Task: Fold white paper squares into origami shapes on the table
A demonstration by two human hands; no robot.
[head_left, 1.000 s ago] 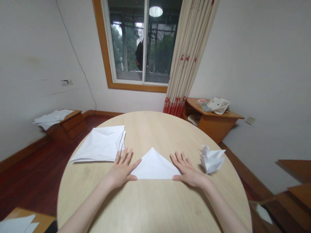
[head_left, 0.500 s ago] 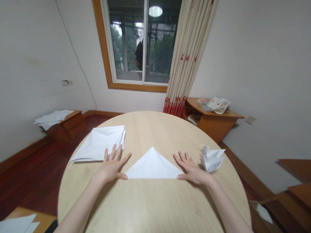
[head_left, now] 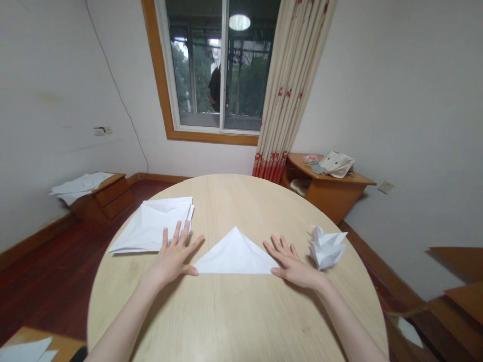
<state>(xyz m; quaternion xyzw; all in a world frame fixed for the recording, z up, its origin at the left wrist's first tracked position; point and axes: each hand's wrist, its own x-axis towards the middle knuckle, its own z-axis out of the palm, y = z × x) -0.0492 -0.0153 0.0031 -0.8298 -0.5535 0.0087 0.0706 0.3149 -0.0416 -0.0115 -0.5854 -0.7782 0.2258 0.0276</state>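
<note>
A white sheet of paper folded into a triangle (head_left: pixel 236 254) lies flat on the round wooden table (head_left: pixel 241 317), its peak pointing away from me. My left hand (head_left: pixel 176 254) is open with fingers spread, its thumb on the triangle's left corner and its fingertips over the edge of a paper stack. At the right corner rests the thumb of my right hand (head_left: pixel 292 261), also open, the fingers fanned out along the slanting side. Beyond the left fingers is the stack of white paper (head_left: pixel 151 226). A folded paper piece with pointed tips (head_left: pixel 326 249) stands right of my right hand.
A small drawer cabinet (head_left: pixel 109 196) with papers on top stands at the left wall. Against the right wall is a wooden desk (head_left: pixel 332 193) holding a cloth bag (head_left: pixel 337 164). More paper (head_left: pixel 28 349) lies on a surface at lower left.
Both hands keep their places at the triangle's corners. The triangle's lower edge sits slightly higher in view, and the right hand has shifted slightly left. The view has moved a little.
</note>
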